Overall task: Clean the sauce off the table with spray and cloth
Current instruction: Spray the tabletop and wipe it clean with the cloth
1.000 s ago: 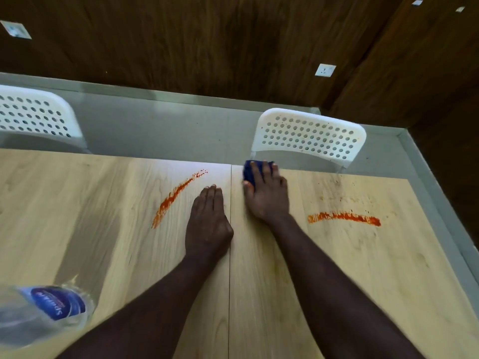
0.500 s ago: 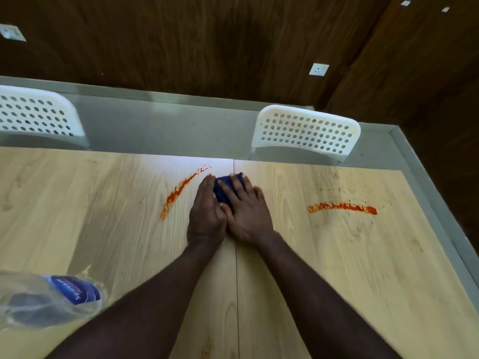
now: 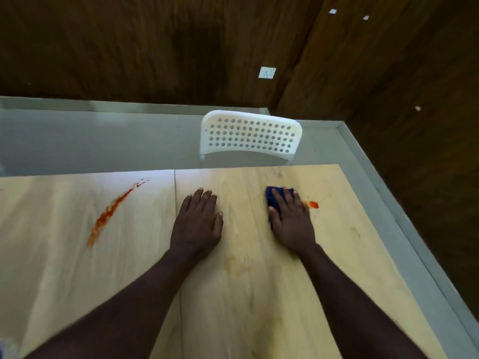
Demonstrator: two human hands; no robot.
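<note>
our right hand presses the blue cloth flat-fingered on the table, just beside a small sauce dab; our left hand rests flat, holding nothing; the long sauce streak looks untouched, so much remains

Probably a meeting or dining room: wood-panelled walls, pale table, perforated white chair.

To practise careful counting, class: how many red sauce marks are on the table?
2: a long streak left of the left hand, and a small blob right of the right hand; the cloth may hide more.
</note>
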